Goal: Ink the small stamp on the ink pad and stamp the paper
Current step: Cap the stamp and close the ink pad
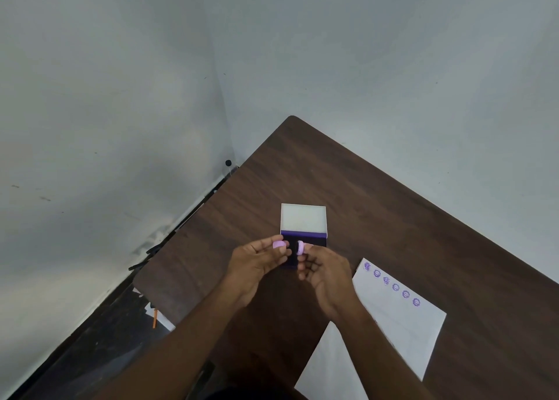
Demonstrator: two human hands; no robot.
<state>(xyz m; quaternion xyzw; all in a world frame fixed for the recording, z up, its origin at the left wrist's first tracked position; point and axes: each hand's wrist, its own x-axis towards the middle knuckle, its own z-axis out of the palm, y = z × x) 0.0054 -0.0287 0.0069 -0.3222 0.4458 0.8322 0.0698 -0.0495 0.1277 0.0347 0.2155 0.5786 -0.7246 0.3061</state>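
My right hand (325, 274) pinches a small lilac round stamp (300, 247) at its fingertips. My left hand (257, 263) holds a matching lilac cap (279, 244) a short gap to the left of the stamp. Both hands hover just in front of the open ink pad (314, 239), whose dark purple pad lies partly hidden behind my fingers and whose pale lid (303, 217) stands tilted up behind it. To the right lies a white paper (402, 318) with a row of several purple round stamp marks (395, 287) along its top edge.
Everything rests on a dark wooden table (393, 212) set in a corner of grey walls. A second white sheet (329, 369) lies near the front edge. Beyond the table's left edge, on the dark floor, lie papers and an orange pencil (155, 318).
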